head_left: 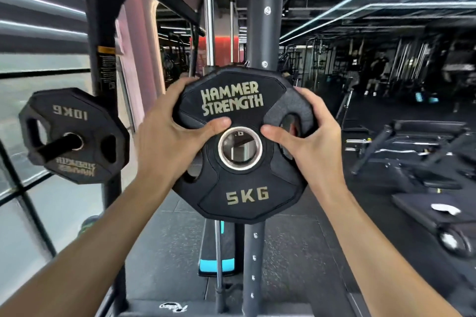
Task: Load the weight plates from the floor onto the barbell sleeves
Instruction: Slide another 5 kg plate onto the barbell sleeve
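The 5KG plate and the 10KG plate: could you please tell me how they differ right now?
The 5KG plate is gripped by the left hand and right hand, its centre hole empty; the 10KG plate sits on a black peg. The 5KG plate's lettering reads upright; the 10KG plate's is upside down. Both are black Hammer Strength plates with grip holes.

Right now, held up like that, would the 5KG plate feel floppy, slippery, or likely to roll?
The 5KG plate looks rigid and dense for its size; both the left hand and the right hand grip it. Its matte coating and grip holes probably resist slipping. Its flat-sided rim would likely hinder rolling.
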